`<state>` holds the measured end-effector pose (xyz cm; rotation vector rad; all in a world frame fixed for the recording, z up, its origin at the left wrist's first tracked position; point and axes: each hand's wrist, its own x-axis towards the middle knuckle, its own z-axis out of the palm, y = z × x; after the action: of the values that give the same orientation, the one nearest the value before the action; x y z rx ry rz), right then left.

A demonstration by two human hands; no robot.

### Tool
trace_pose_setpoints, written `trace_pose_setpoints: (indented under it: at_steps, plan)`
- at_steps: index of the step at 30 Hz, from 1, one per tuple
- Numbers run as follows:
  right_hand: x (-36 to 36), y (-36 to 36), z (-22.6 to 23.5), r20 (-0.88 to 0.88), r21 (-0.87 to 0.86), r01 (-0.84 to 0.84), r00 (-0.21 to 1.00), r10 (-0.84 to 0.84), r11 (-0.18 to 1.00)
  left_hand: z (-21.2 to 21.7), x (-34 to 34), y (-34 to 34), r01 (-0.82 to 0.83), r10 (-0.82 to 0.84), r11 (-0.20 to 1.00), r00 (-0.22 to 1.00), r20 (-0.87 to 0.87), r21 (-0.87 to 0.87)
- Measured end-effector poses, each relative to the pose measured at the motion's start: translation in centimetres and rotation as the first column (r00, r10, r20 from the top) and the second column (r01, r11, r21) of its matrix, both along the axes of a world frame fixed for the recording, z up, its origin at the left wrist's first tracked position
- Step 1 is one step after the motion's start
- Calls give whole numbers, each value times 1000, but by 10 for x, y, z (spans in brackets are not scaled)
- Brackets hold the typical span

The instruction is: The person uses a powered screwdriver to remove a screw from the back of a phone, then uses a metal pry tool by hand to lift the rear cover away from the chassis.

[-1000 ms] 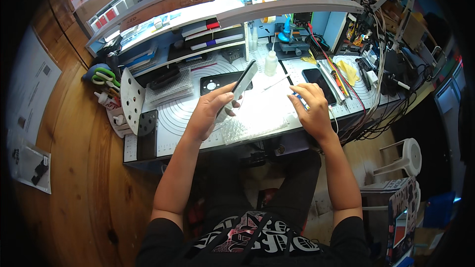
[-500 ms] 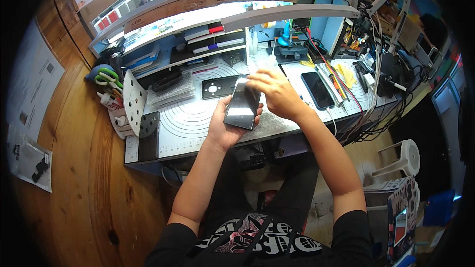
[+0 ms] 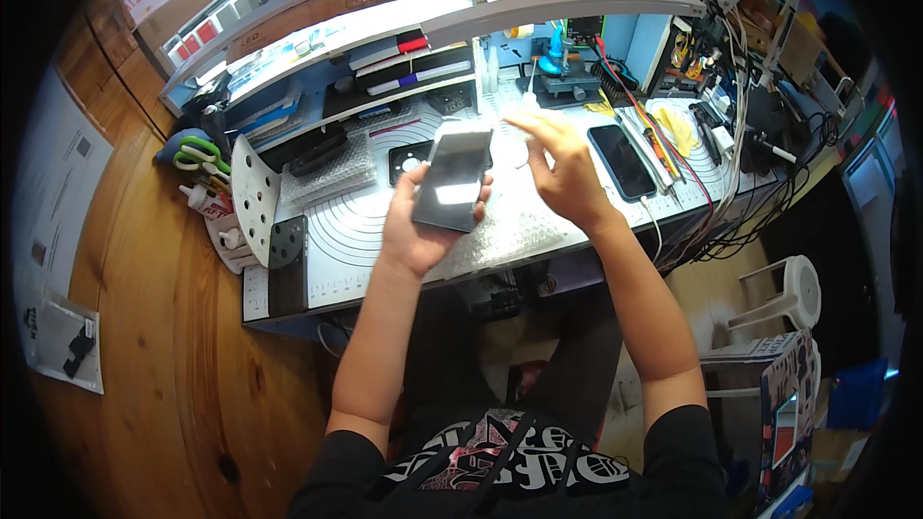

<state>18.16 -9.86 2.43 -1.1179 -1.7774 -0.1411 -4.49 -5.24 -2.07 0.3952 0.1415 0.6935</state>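
My left hand (image 3: 419, 235) is wrapped round a black smartphone (image 3: 454, 178), its glossy front facing up and tilted, with bright reflections on it. To the right of the phone is my right hand (image 3: 565, 168), apart from it, with its index finger stretched out, its thumb spread away and nothing visible in it. A black phone-shaped part with a round camera opening (image 3: 407, 156) lies on the mat behind the held phone, which partly covers it. Beneath my hands lies clear bubble wrap (image 3: 514, 234) on the white workbench mat (image 3: 351, 235).
A second smartphone (image 3: 620, 163) lies to the right beside tools and a white cable (image 3: 656, 234). Bubble-wrapped items (image 3: 332, 173), a perforated holder (image 3: 255, 200) and green-handled scissors (image 3: 200, 152) stand left. A light bar (image 3: 567, 12) spans the bench above; a blue-topped fixture (image 3: 555, 58) is at the back.
My right hand has come off the phone's upper edge and moved right, its fingers spreading. My left hand has shifted slightly left with the phone.
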Motion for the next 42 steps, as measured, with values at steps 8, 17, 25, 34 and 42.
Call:
trace_pose_setpoints:
  at_steps: [8, 17, 25, 34, 42]
  plan:
    - [39, -19, -35, -39, -179, 63, 997, -71, 982, 45, -56, 7, -110, 266, 912, 892, -366, 395]
    - [0, 37, -58, 473, -131, -61, 873, 116, 989, 27, -77, -27, -273, 545, 761, 762, -351, 589]
    - [-11, 57, -54, 644, -202, -16, 751, 144, 979, -20, -106, -35, -388, 433, 869, 897, -92, 308]
    - [12, 69, -46, 339, -146, -26, 938, 74, 989, -21, -109, -26, -403, 408, 901, 913, -1, 162]
    - [38, 52, -38, 347, -218, -5, 934, 82, 976, -22, -112, -27, -390, 392, 910, 920, 16, 142]
